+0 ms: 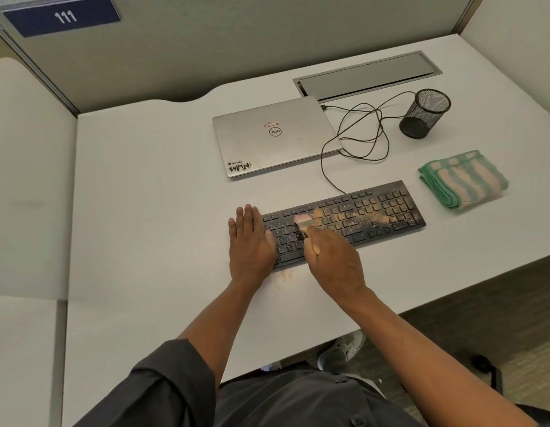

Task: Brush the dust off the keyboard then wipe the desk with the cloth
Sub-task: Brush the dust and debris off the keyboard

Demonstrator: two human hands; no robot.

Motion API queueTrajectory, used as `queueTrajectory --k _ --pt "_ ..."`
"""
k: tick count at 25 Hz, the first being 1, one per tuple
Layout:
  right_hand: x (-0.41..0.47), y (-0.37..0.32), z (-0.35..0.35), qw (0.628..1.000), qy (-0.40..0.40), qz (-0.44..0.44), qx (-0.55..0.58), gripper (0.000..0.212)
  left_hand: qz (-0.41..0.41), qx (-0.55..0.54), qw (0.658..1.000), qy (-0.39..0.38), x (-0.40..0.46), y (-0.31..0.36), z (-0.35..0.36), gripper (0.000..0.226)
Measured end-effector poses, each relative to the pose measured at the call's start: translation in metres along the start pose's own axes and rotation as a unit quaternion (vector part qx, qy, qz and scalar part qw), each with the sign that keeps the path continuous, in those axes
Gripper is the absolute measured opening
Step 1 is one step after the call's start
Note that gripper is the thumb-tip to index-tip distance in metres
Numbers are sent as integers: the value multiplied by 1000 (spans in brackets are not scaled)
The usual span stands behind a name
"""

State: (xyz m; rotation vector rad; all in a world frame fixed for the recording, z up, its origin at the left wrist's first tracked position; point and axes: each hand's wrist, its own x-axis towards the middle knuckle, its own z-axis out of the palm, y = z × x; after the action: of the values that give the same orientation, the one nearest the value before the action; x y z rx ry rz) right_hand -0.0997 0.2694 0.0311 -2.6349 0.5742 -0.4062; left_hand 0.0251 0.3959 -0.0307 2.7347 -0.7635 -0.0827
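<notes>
Black keyboard [344,221] lies near the desk's [150,186] front edge, angled, its right half coated in tan dust [357,215]. Left hand [250,241] rests flat, fingers straight, over the keyboard's left end. Right hand [335,260] grips a small brush [304,224], bristles on the keys; the brush head is blurred, apparently in motion. Folded green-striped cloth [463,180] sits just right of the keyboard, apart. Bare desk extends left of the hands.
</notes>
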Motion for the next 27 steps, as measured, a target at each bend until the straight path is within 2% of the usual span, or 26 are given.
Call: queueTrajectory --k 2,7,12,18,23,27 --pt "-4 -3 5 996 20 -45 -70 24 -2 -1 1000 -3 0 -1 0 76" --pt "-6 10 7 991 39 -28 -126 22 -2 1 1000 -6 1 -1 1 74" --pt "-10 1 15 993 22 -43 -107 27 -3 -5 1000 -17 0 -2 0 71" --pt "-4 6 3 993 44 13 -105 19 -1 -7 1000 -20 0 -2 -1 66" --pt "-2 -12 13 997 15 -29 -69 20 3 -6 1000 -23 -1 -2 -1 67" --pt "8 4 0 997 33 21 -73 15 3 -11 1000 -7 -1 -1 -1 75"
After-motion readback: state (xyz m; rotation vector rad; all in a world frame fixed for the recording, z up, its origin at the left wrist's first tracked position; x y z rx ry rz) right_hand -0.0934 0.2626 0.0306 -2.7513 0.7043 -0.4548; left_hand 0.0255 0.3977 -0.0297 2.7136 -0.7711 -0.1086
